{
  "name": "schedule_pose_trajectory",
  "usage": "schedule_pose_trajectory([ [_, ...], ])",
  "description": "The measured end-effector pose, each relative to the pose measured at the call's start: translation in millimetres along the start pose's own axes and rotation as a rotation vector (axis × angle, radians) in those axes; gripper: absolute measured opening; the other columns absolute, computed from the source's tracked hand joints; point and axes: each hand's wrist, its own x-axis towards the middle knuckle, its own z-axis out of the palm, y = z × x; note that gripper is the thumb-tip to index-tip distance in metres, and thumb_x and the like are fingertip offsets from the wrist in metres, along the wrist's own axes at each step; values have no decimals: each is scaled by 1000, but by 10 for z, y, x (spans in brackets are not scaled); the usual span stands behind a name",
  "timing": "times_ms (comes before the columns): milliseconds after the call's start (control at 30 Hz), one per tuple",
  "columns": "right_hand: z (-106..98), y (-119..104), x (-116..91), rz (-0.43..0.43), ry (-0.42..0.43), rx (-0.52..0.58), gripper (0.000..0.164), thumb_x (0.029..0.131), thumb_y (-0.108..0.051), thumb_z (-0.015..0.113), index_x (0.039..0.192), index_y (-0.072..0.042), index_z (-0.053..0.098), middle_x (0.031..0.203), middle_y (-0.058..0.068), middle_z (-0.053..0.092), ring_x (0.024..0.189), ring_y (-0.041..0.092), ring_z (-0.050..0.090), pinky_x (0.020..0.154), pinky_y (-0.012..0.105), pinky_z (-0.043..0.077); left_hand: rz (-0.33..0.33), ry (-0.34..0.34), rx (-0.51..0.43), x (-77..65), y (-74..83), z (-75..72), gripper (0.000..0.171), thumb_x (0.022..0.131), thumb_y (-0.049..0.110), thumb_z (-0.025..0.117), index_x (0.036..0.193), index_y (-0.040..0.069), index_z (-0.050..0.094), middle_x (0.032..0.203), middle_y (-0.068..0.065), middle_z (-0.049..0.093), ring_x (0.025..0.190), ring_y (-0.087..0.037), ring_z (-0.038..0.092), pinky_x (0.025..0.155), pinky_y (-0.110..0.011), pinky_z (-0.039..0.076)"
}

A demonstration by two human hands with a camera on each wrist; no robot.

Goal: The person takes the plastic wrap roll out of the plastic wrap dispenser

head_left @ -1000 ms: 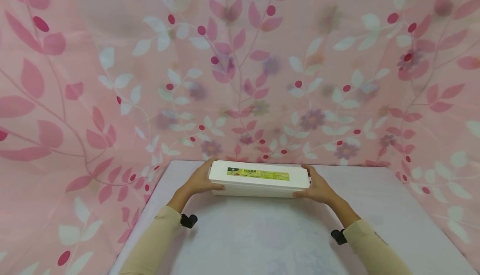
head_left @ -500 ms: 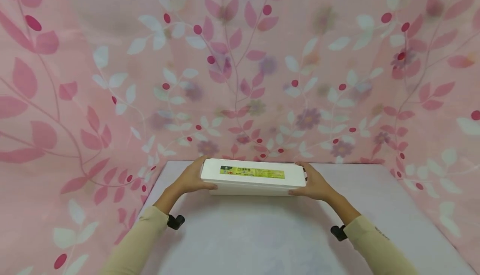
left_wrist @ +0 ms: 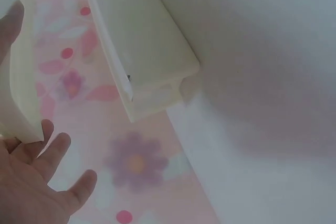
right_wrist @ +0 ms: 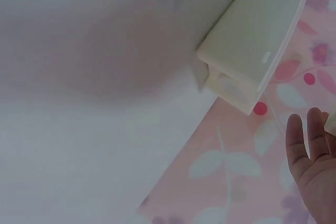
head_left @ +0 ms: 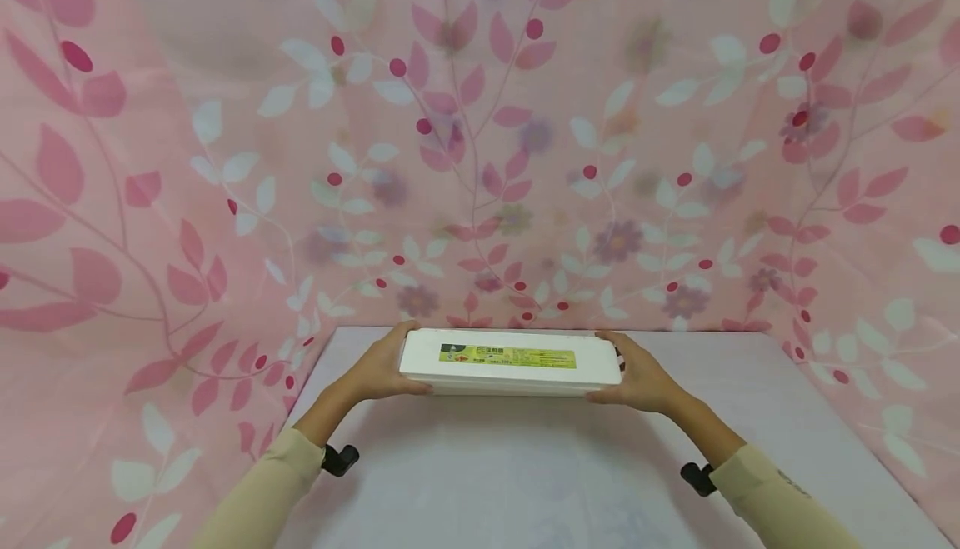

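A long white plastic wrap box lid [head_left: 510,375] with a green-and-yellow label [head_left: 517,357] spans both hands in the head view. My left hand [head_left: 378,367] grips its left end, thumb along the front and fingers behind. At the other end my right hand [head_left: 641,378] grips it the same way. Under the lid the box base [left_wrist: 152,40] rests on the table, mostly hidden in the head view. Both wrist views show a gap between lid and base. The left wrist view has the lid's edge [left_wrist: 21,103] against the fingers; in the right wrist view only a lid corner [right_wrist: 331,124] shows.
The table [head_left: 510,474] has a pale cloth over it. Close behind its back edge hangs a pink floral curtain [head_left: 517,157], which also runs along both sides. Black wrist cameras [head_left: 340,460] sit at the cuffs of the beige sleeves [head_left: 262,491].
The lid has come up closer to the head camera, with both hands gripping its ends, and now covers more of the base. The head view has shifted slightly.
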Motion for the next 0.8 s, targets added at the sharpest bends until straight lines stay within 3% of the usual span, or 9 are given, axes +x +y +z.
schedule_pose_trajectory([
  [167,-28,-3,-56,-28,25,-48,107,61,-39,95,146,-10,37,133,8,54,98,22,55,75,31,51,48,28,18,-24,64,-23,108,58,56,91,146,20,40,134,2,56,114,-20,55,101,-55,44],
  [267,-34,-29,-78,-28,13,-44,104,60,-39,95,144,-12,39,129,6,55,96,23,56,72,30,52,40,23,24,-66,56,-29,107,58,59,90,145,20,42,134,2,56,114,-19,55,100,-54,44],
  [567,-35,-72,-138,-34,-16,-30,103,60,-42,95,142,-15,40,127,2,54,95,21,55,70,28,51,3,19,57,-153,30,41,99,58,42,95,140,20,44,127,4,58,104,-16,54,91,-47,47],
  [800,-56,-72,-178,-40,-48,-38,104,61,-42,94,143,-12,39,126,3,54,95,20,54,70,26,52,-3,9,106,-204,71,62,100,57,44,94,140,15,45,124,3,60,99,-15,55,85,-41,49],
])
